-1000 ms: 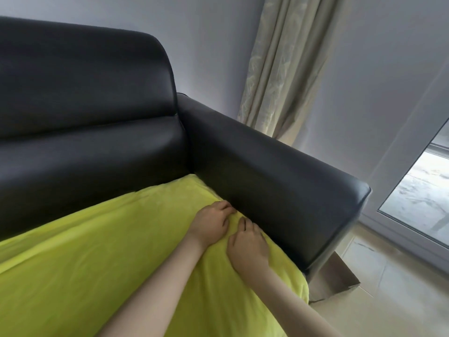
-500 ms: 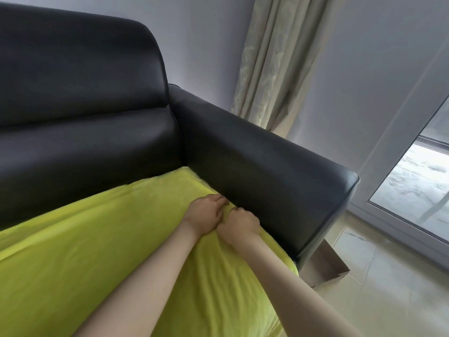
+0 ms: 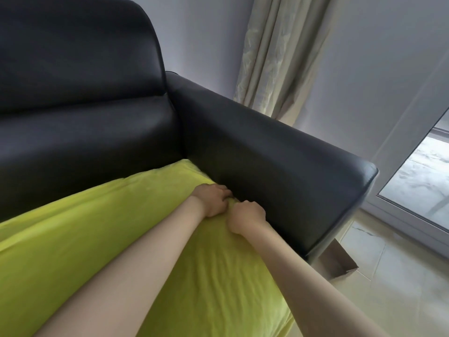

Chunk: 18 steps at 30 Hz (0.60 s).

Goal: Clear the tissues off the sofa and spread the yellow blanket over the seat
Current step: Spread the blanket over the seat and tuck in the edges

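1. Yellow blanket [image 3: 102, 244] lies spread over the seat of the black sofa [image 3: 80, 132], covering it from the left frame edge to the armrest [image 3: 279, 171] and hanging over the front edge toward 5 o'clock. Shallow wrinkles run across the cloth below the hands.
2. Left hand [image 3: 212, 199], just right of frame centre: fingers curled, knuckles up, pinching a small raised fold of blanket right where the cloth meets the inner face of the armrest.
3. Right hand [image 3: 246, 216], just beside the left at its 4 o'clock: fingers curled into the same fold, gripping the blanket edge against the armrest. The two hands are almost touching; the fold stands between them.
4. Both forearms are bare and enter from 6 o'clock.
5. Backrest sits at 10 o'clock, uncovered.
6. Surroundings: pale curtain [image 3: 274, 57] at 1 o'clock behind the armrest; glass door [image 3: 422, 181] at 3 o'clock; cardboard box [image 3: 336, 262] on the tiled floor [image 3: 393, 288] at 4 o'clock, beside the sofa's end.
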Tool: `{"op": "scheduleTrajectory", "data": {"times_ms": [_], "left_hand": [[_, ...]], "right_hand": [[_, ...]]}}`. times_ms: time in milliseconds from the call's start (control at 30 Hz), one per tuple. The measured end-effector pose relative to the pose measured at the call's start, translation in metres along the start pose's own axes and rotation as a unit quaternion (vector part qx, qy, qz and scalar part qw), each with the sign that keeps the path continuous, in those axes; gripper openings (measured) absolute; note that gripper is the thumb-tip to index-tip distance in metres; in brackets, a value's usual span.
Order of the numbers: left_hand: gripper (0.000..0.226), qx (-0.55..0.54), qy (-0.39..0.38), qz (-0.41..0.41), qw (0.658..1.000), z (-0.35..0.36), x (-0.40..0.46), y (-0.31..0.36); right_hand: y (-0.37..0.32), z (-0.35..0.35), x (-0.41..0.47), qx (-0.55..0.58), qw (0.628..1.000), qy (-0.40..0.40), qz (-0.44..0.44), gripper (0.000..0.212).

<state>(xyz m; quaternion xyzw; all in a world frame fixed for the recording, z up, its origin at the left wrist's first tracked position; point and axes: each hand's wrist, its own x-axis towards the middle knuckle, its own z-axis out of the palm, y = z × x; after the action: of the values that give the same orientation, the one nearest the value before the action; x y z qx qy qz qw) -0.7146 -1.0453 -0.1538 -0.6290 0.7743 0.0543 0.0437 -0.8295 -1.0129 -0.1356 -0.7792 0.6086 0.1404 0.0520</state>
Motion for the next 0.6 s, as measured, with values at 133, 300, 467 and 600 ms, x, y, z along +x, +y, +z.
{"op": "scheduleTrajectory", "data": {"times_ms": [133,300,467,600], "left_hand": [[0.047,0.013,-0.018,0.001,1.0,-0.004,0.0,0.0],[0.049,0.0,-0.011,-0.014,1.0,0.01,-0.014,0.009],[0.043,0.067,0.085,-0.05,0.993,0.017,-0.017,0.027],[0.04,0.042,0.24,-0.021,0.97,0.022,-0.043,0.037]], "right_hand": [[0.007,-0.002,0.014,0.067,0.996,-0.066,0.005,0.051],[0.016,0.01,-0.005,0.215,0.971,-0.098,-0.045,0.072],[0.024,0.035,-0.038,0.268,0.959,0.078,-0.06,0.063],[0.022,0.042,-0.055,0.197,0.971,0.134,0.004,0.053]]}}
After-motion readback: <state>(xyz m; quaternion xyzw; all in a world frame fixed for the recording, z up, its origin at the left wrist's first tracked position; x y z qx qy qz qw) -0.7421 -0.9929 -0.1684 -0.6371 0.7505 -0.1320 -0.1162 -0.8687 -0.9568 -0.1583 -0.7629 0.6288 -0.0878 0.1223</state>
